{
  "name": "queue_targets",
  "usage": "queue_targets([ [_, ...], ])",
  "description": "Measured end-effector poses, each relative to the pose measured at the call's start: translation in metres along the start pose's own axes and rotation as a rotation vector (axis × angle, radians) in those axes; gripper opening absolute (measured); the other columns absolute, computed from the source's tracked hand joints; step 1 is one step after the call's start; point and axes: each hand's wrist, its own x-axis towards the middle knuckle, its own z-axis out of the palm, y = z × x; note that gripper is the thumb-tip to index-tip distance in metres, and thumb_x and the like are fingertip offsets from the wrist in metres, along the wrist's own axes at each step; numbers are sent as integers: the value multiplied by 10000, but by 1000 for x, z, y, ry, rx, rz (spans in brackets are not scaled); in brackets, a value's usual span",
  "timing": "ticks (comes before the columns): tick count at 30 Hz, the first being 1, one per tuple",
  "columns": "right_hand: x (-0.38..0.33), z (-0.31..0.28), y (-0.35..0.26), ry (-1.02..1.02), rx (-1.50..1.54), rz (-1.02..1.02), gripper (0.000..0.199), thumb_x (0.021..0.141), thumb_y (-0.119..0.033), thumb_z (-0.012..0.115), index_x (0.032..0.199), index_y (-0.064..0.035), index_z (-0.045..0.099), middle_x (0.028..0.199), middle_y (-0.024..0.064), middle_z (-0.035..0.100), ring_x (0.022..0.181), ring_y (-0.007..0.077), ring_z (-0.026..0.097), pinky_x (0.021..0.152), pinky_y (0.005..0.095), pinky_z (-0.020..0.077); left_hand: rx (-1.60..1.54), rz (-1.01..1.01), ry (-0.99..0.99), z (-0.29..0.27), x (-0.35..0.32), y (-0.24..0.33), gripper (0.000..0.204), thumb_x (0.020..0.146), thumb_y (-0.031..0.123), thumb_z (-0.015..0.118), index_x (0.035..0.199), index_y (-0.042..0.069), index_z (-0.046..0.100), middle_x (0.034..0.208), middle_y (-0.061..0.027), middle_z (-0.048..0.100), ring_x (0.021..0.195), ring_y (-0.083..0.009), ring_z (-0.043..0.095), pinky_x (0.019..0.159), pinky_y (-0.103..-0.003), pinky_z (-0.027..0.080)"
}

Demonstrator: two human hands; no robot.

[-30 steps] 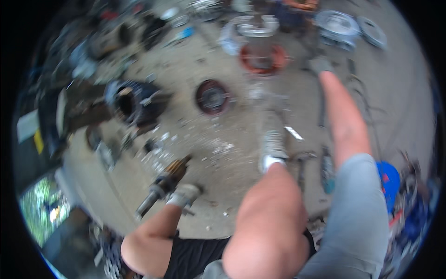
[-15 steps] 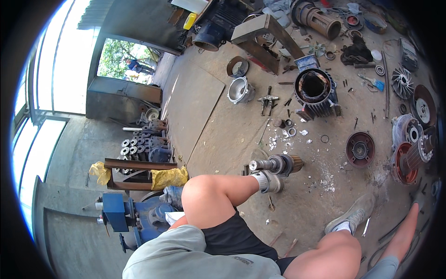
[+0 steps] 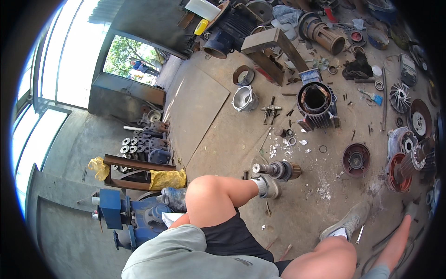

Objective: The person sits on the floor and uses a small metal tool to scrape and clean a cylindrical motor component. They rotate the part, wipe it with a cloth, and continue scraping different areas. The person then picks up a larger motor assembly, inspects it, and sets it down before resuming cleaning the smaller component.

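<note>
Hand [image 3: 409, 210] at lower right, the person's right, its grip impossible to tell; left hand out of sight.
Centre, a shaft [image 3: 283, 170] lies beside a shoe [image 3: 270, 187], perhaps kept from rolling; right edge, near that hand, a red cover [image 3: 398, 185] seemingly props a metal core [image 3: 412, 162].

Brn-gry rotor [image 3: 412, 162], vert, in rnd red flange [image 3: 398, 187]
</note>
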Motion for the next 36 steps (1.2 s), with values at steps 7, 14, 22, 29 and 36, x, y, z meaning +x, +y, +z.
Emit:
queue_targets([
  [7, -178, -96, 17, 563, 440, -316, 488, 1013, -332, 589, 1329, 35, 648, 1276, 225, 671, 1155, 350, 657, 960, 465, 492, -263, -222, 378, -74, -145, -133, 317, 1036, 283, 667, 1214, 22, 687, 1194, -102, 718, 1048, -176, 686, 887, -339, 567],
  [14, -410, -269, -86, 425, 970, -384, 376, 1046, -294, 590, 1274, 2, 638, 1112, 122, 635, 959, 229, 632, 794, 360, 470, -890, 688, 1339, -210, -295, -64, 232, 1049, 152, 674, 1230, 6, 667, 1069, -77, 730, 974, -142, 684, 891, -301, 563],
  [22, -632, -400, -260, -196, 1116, -735, 251, 1084, -250, 591, 1211, -36, 626, 925, 4, 594, 735, 90, 603, 604, 241, 444, -128, 1305, 443, -123, -408, 150, 902, 924, 460, 799, 1531, -38, 354, 1296, -251, 646, 1120, -385, 682, 1007, -446, 544],
  [29, -695, -316, -359, -570, 911, -961, 389, 1017, -343, 689, 1265, -62, 585, 993, 14, 621, 840, 81, 584, 587, 245, 452, -84, 1214, 198, -109, -387, 117, 474, 1007, 281, 657, 1282, -40, 442, 1086, -329, 682, 1073, -521, 641, 907, -543, 515],
  [36, -685, -281, -381, -925, 1111, -961, 745, 1001, -497, 636, 1573, -69, 428, 1243, 71, 635, 617, 7, 445, 498, 168, 365, -321, 880, -260, -121, -361, 62, 325, 1049, 243, 550, 1241, -17, 515, 887, -214, 687, 767, -353, 698, 716, -468, 553],
])
